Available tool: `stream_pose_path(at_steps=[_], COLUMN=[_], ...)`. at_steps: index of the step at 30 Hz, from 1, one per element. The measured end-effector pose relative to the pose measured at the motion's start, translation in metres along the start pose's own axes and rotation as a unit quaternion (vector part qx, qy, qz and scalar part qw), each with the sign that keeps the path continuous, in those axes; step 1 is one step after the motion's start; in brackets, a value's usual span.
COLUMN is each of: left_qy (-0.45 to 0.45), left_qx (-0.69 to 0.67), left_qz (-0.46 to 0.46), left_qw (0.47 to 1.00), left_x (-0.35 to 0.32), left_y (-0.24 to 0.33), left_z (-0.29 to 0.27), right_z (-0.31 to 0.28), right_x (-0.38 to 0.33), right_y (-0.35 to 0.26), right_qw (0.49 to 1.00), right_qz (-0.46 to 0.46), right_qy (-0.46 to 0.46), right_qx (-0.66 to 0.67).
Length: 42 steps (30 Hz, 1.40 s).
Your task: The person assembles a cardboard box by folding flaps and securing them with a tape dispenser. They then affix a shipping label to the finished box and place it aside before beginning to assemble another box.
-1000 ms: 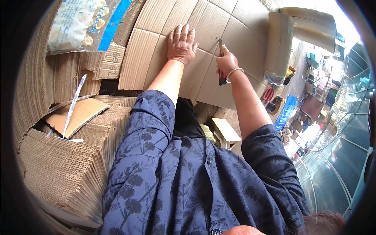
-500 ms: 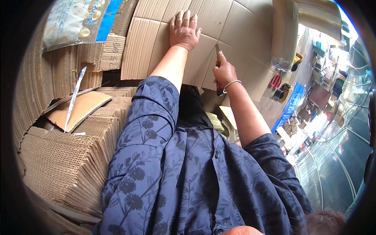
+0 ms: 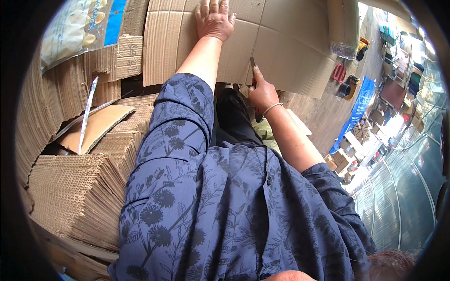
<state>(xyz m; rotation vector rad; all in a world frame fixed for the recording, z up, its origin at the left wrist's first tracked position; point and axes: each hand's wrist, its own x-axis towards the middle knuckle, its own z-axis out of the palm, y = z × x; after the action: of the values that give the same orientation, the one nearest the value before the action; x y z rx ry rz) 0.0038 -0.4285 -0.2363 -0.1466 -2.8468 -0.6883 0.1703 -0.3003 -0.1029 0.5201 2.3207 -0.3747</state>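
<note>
A large flat sheet of brown corrugated cardboard (image 3: 281,42) lies in front of me. My left hand (image 3: 214,19) presses flat on it near the top, fingers spread. My right hand (image 3: 262,92) grips a knife (image 3: 253,70) whose thin dark blade points up along a crease in the sheet, close to its near edge. A thin bracelet sits on my right wrist. My blue flower-patterned sleeves fill the lower half of the view.
Stacks of cut corrugated cardboard (image 3: 79,196) pile up at my left, with a long pale strip (image 3: 86,114) lying on them. A printed plastic bag (image 3: 77,25) sits top left. Red scissors (image 3: 339,72) and a tape roll (image 3: 345,88) lie on the floor at right.
My right hand has drawn the knife down the sheet toward its near edge. My left hand stays pressed on the cardboard while the view shifts downward.
</note>
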Motion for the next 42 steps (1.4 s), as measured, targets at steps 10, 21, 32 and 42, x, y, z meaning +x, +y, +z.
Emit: stream_pose_path(at_steps=[10,21,32,42], left_qy=[-0.001,-0.042,-0.224,-0.113], left_qx=[0.037,0.052,-0.573,-0.637], left_qz=[0.008,-0.007,-0.635,-0.510], left_qw=[0.999,0.998,0.467,0.567], left_x=[0.000,-0.002,-0.219,-0.174], left_y=[0.002,-0.007,0.042,0.037], left_z=[0.002,0.006,-0.079,-0.087], right_z=[0.014,0.090,-0.006,-0.020], right_x=[-0.024,-0.094,0.028,0.112], right_y=[0.000,0.063,0.107,0.104], right_qw=[0.999,0.965,0.971,0.968], right_qz=[0.030,0.028,-0.018,0.028], right_qy=[-0.028,-0.260,0.146,0.154], right_qx=[0.028,0.003,0.191,0.197])
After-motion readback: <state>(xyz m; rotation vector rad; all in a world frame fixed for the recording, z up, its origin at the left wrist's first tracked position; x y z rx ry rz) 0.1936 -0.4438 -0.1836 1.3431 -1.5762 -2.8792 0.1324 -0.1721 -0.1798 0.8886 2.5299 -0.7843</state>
